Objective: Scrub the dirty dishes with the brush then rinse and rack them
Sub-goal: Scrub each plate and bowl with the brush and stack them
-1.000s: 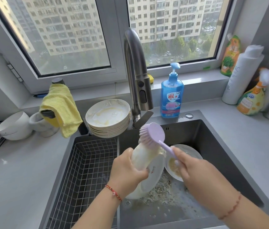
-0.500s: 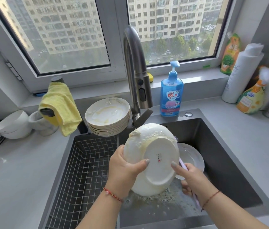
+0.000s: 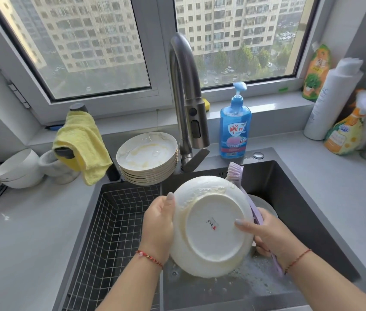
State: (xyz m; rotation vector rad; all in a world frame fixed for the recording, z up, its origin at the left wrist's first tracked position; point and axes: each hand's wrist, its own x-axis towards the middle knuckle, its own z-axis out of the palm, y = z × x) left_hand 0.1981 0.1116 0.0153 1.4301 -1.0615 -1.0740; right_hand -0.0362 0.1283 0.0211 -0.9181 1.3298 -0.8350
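A white soapy plate (image 3: 211, 230) is held up over the sink (image 3: 301, 198), its underside facing me. My left hand (image 3: 158, 227) grips its left rim. My right hand (image 3: 265, 234) holds the lilac brush (image 3: 242, 187) by its handle, thumb pressed on the plate's underside. The brush head pokes up behind the plate's top right edge. A stack of dirty plates (image 3: 148, 158) stands behind the sink's left side. Another plate (image 3: 265, 205) lies in the sink, mostly hidden.
The faucet (image 3: 186, 104) arches over the sink. A wire rack basket (image 3: 114, 225) fills the left basin. Blue dish soap (image 3: 234, 129) stands at the back, a yellow cloth (image 3: 83, 142) hangs left, white bowls (image 3: 18, 169) sit far left, bottles (image 3: 334, 104) stand right.
The plate was turned from edge-on to underside facing me. The brush went from in front of the plate to behind it, head now showing above the top right rim.
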